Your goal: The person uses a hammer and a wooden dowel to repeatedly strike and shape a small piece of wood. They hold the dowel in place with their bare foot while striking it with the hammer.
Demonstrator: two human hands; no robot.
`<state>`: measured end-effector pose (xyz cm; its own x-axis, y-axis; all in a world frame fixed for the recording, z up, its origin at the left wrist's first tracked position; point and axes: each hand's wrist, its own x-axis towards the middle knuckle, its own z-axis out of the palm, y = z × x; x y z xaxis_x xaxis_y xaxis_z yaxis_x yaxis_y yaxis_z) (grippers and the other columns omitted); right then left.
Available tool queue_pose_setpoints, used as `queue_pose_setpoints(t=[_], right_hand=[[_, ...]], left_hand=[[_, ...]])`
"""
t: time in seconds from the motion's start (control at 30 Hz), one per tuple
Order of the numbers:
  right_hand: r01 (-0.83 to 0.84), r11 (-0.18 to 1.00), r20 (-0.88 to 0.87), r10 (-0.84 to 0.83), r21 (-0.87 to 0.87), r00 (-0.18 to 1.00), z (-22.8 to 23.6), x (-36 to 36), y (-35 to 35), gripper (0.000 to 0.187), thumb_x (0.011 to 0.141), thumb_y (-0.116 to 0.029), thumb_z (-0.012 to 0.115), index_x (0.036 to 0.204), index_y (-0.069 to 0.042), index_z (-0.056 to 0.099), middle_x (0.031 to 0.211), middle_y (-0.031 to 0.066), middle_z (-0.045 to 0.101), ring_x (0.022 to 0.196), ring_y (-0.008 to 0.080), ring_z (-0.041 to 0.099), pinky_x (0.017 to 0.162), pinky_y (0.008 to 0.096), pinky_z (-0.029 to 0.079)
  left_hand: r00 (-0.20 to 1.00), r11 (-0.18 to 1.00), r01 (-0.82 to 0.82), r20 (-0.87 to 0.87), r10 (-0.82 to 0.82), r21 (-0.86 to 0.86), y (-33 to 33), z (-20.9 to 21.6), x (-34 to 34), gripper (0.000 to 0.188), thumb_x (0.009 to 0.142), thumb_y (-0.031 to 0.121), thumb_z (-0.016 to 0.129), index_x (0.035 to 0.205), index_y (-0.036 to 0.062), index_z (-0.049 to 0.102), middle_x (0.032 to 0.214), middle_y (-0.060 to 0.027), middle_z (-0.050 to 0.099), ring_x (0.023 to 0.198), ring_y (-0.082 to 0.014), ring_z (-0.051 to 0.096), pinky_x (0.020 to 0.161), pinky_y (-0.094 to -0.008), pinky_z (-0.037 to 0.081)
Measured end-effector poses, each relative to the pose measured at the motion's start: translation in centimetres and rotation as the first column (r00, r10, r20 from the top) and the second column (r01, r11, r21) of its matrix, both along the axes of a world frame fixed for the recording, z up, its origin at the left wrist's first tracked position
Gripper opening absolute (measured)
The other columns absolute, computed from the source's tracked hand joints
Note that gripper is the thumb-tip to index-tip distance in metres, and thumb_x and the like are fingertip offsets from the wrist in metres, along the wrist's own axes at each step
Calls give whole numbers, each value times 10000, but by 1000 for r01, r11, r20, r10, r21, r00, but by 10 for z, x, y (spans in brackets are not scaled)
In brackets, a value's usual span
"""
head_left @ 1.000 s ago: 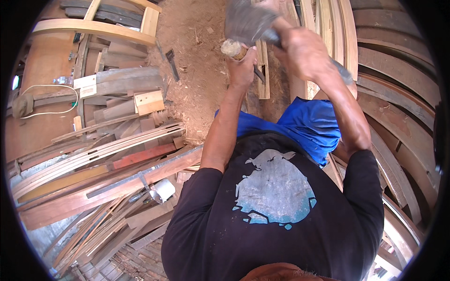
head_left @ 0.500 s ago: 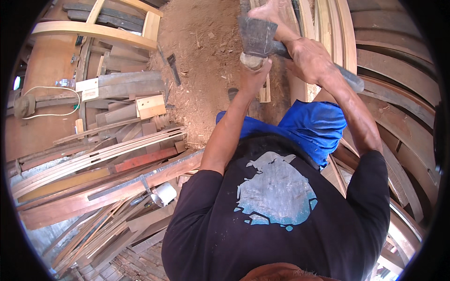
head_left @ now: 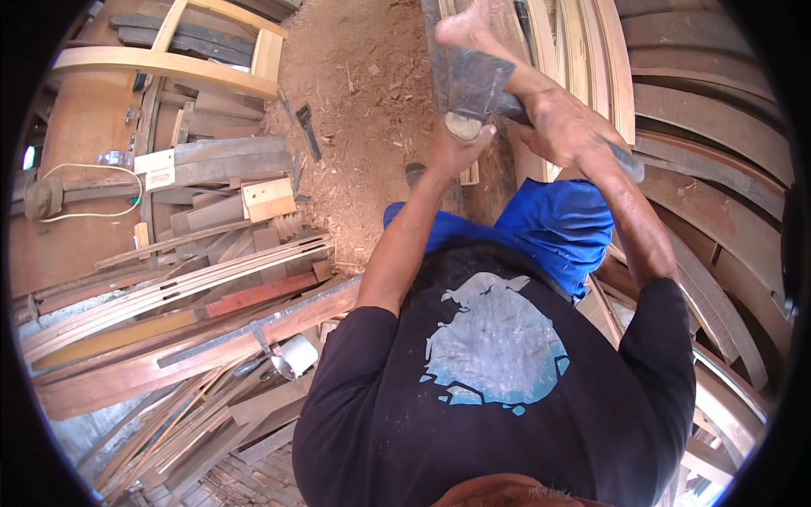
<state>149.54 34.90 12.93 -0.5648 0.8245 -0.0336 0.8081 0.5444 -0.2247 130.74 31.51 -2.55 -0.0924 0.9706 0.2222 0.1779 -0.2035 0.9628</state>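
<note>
Sawdusty ground (head_left: pixel 355 160) spreads upper centre; right hand (head_left: pixel 562 127) grips a slanting hatchet (head_left: pixel 478 83), head just above the wooden handle (head_left: pixel 464 128) left hand (head_left: pixel 457 154) clenches.

The brown dirt-like floor (head_left: pixel 355 127) is strewn with pale wood chips (head_left: pixel 348 78). Along its left edge lie jumbled offcuts (head_left: pixel 211 209) and long slotted planks (head_left: pixel 177 290); beside its upper left corner sits a pale timber frame (head_left: pixel 152 61). Broad brown boards (head_left: pixel 710 111) line the right side. Light falls fairly evenly.
</note>
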Motion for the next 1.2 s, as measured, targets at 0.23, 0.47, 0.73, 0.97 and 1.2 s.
queue_pose_setpoints(t=[0.23, 0.47, 0.73, 0.97, 1.2], right_hand=[[56, 998, -751, -17, 27, 660, 69, -1, -20, 317, 929, -125, 718, 1176, 45, 615, 892, 102, 719, 815, 106, 625, 750, 275, 530], [46, 959, -213, 15, 281, 977, 9, 3, -22, 193, 787, -163, 814, 686, -63, 683, 629, 149, 643, 525, 241, 624, 503, 357, 521], [-37, 960, -553, -127, -277, 824, -1, 13, -44, 351, 827, -133, 706, 1117, 42, 614, 848, 279, 663, 874, 443, 663, 783, 489, 502], [112, 976, -248, -157, -186, 956, 12, 1, -49, 434, 853, -128, 683, 1237, 40, 572, 909, 280, 690, 912, 466, 660, 819, 483, 517], [-23, 827, -481, -304, -562, 822, -33, 18, -62, 393, 890, -211, 672, 1145, 72, 572, 786, 189, 686, 732, 246, 694, 680, 377, 536]], left_hand=[[988, 992, -41, 145, 58, -119, 8, 7, -13, 292, 839, 184, 823, 949, 66, 580, 808, 29, 592, 738, -87, 570, 683, -263, 504], [981, 993, -109, -163, 101, -37, 6, 8, -2, 284, 835, 161, 792, 1032, 9, 656, 939, -82, 701, 875, -181, 668, 786, -338, 534], [999, 999, -47, -3, 47, -1, -6, 4, 1, 294, 837, 112, 764, 1085, -18, 675, 1006, -102, 734, 949, -183, 693, 834, -341, 534], [998, 998, -10, 68, 14, -64, -4, -27, -4, 341, 816, 100, 765, 1121, -12, 659, 989, -107, 736, 908, -184, 700, 803, -338, 544], [990, 989, -141, -22, 142, 42, -3, 1, -13, 226, 812, 49, 726, 1009, 11, 621, 905, -51, 688, 836, -154, 650, 763, -332, 535]])
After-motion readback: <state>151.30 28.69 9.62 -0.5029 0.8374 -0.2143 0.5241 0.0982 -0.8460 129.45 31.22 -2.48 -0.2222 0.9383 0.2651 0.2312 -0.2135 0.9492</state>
